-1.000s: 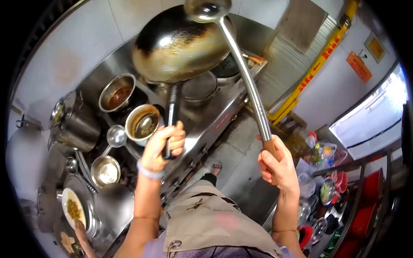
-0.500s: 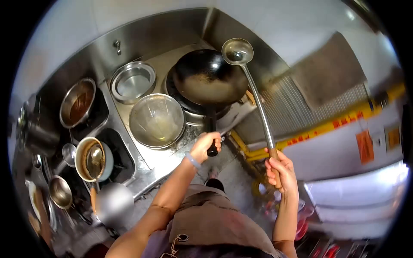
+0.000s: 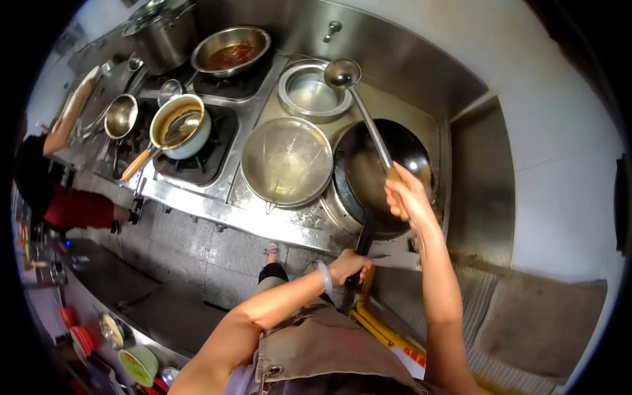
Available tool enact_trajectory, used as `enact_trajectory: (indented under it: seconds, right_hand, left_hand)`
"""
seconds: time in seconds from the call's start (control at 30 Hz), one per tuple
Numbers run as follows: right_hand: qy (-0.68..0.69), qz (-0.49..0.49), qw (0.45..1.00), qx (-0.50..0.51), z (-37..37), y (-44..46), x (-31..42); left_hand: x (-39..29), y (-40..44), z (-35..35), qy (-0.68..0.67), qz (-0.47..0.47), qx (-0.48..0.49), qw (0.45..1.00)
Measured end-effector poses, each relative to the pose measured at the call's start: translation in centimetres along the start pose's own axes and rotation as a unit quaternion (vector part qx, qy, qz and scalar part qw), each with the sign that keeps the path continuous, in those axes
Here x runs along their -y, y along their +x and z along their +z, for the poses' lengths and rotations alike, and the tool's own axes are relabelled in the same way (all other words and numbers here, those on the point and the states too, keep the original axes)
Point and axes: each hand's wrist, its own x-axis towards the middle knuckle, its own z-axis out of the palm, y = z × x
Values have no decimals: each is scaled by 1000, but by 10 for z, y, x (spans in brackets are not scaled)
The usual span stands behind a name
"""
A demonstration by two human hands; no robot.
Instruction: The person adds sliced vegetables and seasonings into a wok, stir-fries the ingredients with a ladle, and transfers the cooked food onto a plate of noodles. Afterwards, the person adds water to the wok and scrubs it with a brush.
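My left hand (image 3: 351,266) is wrapped round the handle of a dark wok (image 3: 408,148), which sits on its burner, tilted a little. My right hand (image 3: 409,197) grips the wooden end of a long steel ladle (image 3: 373,129) and is held above the wok. The ladle's bowl reaches over the right rim of a round metal pan (image 3: 308,92) behind the wok; whether they touch I cannot tell. Left of the wok, a wide mesh strainer (image 3: 287,161) rests on the counter, with something pale and yellowish under or in its bottom.
On the stove to the left stand a saucepan (image 3: 197,141) with brown residue, a pan of reddish-brown sauce (image 3: 232,58) and a tall pot (image 3: 161,43). Another person (image 3: 43,174) is at the far left. A green bowl (image 3: 139,364) is at the lower left; a yellow pipe (image 3: 375,324) runs below the counter.
My view has turned left, bringing the other person into sight. The ladle has swung from the wok's right side across to the metal pan. My left hand keeps hold of the wok handle.
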Motion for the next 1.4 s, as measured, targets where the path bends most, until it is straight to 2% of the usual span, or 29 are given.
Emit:
enact_trajectory:
  seconds: [0.13,0.17,0.23,0.3,0.4,0.43,0.57,0.7,0.77,0.87,0.97,1.03,1.1,1.23,1.4]
  right_hand:
    - [-138,-30,990,13,8,94,-10]
    - [-138,-32,990,16,10,108,-11]
    - [-261,-35,965,-6,14,128,-10]
    - [-301,-34,953,-14,20,142,-11]
    - [-261,4,965,1,29,153,-7]
    - [-193,42,980,22,30,155,-4]
    - [-6,125,991,46,33,149,16]
    - [153,185,969,64,21,134,30]
    - [149,180,971,52,11,125,30]
    - [207,210,951,94,-19,118,30]
    - [210,189,953,107,-38,89,40]
    - [218,174,954,112,-53,67,47]
    - [215,166,955,117,-72,42,57]
    - [205,141,963,106,-106,-11,71]
    - [215,160,961,74,-136,-75,77]
  left_hand:
    - [9,2,-2,-54,-33,32,997]
    - [11,2,-3,-69,-35,44,996]
    - [12,3,-6,-59,-22,58,996]
    - [12,1,-8,-89,-56,53,993]
    - [28,15,-19,-70,-40,112,990]
    - [28,16,-20,-62,-25,136,988]
    - [30,26,-21,-57,-88,129,986]
    - [19,16,-19,-46,-117,94,988]
    - [18,13,-24,-63,-118,131,982]
    - [45,44,-31,-86,-105,161,977]
    - [38,35,-26,-85,-83,127,985]
    - [31,28,-26,-76,-91,145,982]
    - [30,25,-23,-95,-93,106,985]
    - [26,18,-21,-86,-90,107,986]
    - [20,9,-14,-171,-101,94,976]
